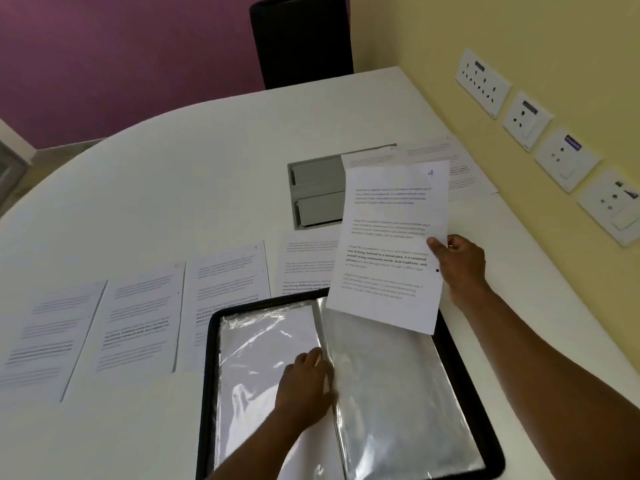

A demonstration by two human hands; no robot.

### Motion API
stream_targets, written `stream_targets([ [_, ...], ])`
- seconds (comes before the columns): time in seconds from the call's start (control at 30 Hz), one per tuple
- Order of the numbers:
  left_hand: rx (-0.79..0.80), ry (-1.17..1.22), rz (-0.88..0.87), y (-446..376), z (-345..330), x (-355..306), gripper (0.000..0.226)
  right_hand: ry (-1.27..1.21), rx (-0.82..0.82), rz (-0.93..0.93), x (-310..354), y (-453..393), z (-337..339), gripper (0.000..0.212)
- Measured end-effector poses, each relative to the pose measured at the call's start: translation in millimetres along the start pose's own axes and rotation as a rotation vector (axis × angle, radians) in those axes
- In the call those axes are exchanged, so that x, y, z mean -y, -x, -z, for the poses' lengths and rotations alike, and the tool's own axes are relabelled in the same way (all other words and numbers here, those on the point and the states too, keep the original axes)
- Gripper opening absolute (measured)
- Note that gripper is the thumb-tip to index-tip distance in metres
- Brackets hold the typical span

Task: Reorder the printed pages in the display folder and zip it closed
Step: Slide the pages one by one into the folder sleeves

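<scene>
One display folder (460, 382) lies open on the white table (173, 188), near its front edge, with its clear sleeves (391, 403) facing up and its black zip border visible around them. One printed page (388, 244), marked with a handwritten 4 in its top corner, is held in the air above the folder's right half; the right hand (460, 265) pinches its right edge between thumb and fingers. The left hand (304, 386) rests on the sleeves close to the spine, with its fingers curled at a sleeve edge, probably to open the pocket, though I cannot tell if it really grips the plastic. On the table I count six other pages: three in a row (145, 320) to the left of the folder, one behind it (308, 265) partly hidden by the held page, and two further back (446, 164) near the wall. The held page is gripped only at one side, so I think it may bend or catch on the sleeve mouth and crease. The thin plastic can also close again if the left hand slips. A page may go into the wrong pocket, since the numbers on the others are too small to read. Four socket plates (526, 119) are on the yellow wall, one grey cable box (318, 192) sits in the table, and one dark chair (301, 39) stands behind.
</scene>
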State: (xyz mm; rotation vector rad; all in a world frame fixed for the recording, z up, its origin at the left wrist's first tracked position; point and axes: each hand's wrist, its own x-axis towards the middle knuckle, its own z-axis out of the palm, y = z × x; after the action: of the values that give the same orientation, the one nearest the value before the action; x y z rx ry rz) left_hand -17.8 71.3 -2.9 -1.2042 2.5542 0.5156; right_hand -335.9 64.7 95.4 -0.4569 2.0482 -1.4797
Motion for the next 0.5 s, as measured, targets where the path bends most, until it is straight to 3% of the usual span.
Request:
stream_targets([
  [0.27,0.080,-0.059,0.042,2.0,-7.9,12.0,0.066,-0.039,-0.040,-0.021,-12.8,-0.9,23.6,0.014],
  [0.4,-0.023,0.042,0.091,-15.0,-1.6,0.5,0.049,-0.075,-0.091,-0.014,-9.2,-5.8,32.3,0.012],
  [0.5,-0.063,0.072,0.098,-41.6,7.5,-10.3,0.051,-0.100,-0.127,-0.003,-6.2,-8.1,39.7,0.011],
])
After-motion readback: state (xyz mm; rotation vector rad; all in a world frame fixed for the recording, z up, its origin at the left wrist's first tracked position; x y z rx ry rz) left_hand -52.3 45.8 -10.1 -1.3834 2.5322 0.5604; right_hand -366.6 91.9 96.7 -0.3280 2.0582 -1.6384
